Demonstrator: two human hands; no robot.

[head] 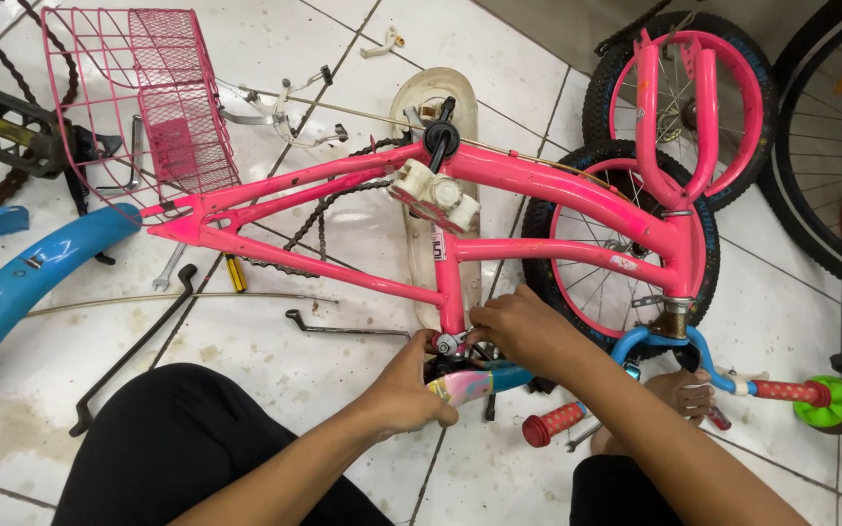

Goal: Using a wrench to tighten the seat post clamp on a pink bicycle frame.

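Both hands at the seat clamp (447, 342) of upturned pink bike frame (499, 209): left hand (406, 390) closed round saddle (475, 383), right hand (518, 326) pinching clamp. Chain (319, 219) loose, rear wheel missing.

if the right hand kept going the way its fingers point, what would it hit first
The right hand points left, toward the seat clamp at the bottom of the pink frame. Its fingertips look already at the clamp, so that comes first; beyond lies the left hand, though depth is hard to judge.
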